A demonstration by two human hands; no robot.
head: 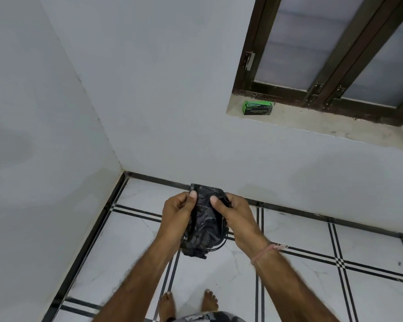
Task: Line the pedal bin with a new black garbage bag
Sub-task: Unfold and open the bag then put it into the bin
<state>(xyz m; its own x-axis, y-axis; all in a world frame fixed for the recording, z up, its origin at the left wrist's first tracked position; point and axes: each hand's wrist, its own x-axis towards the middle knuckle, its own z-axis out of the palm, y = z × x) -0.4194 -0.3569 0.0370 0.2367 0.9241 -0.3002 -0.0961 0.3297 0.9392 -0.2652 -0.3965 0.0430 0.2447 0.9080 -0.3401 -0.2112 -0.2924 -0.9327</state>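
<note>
A folded, crumpled black garbage bag (204, 225) hangs between both hands at the middle of the head view, above the tiled floor. My left hand (178, 216) pinches its upper left edge with thumb on top. My right hand (234, 216) grips its right side, thumb pressed on the bag's front. A pink thread sits on the right wrist. No pedal bin is in view.
A green box of garbage bags (258, 108) lies on the stone window sill (312, 126) at the upper right, below a dark-framed window (330, 49). White walls meet in a corner at the left. The floor (289, 287) has white tiles with black lines. My bare feet (189, 303) stand below.
</note>
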